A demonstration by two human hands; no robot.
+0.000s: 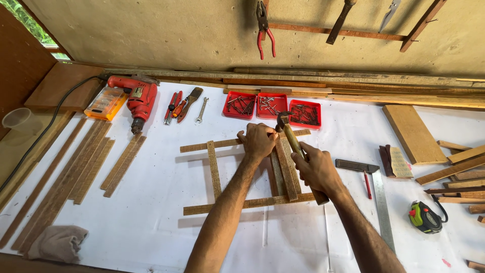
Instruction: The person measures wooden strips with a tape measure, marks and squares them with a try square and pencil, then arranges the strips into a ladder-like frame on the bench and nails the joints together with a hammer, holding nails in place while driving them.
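A frame of thin wooden slats (214, 169) lies on the white-covered bench (151, 212), with two long rails and several cross slats. My left hand (258, 142) rests on the upper rail, fingers pinched together at the top of a cross slat; any nail there is hidden. My right hand (316, 168) grips the wooden handle of a hammer (292, 139), whose metal head hovers just beside my left fingers, above the upper rail.
Three red trays of nails (272, 106) sit behind the frame. A red drill (138, 98), orange bit box (104, 103), screwdrivers and a spanner lie at back left. Loose slats (76, 172) fill the left; a square (380, 194), tape measure (424, 217) and offcuts lie right.
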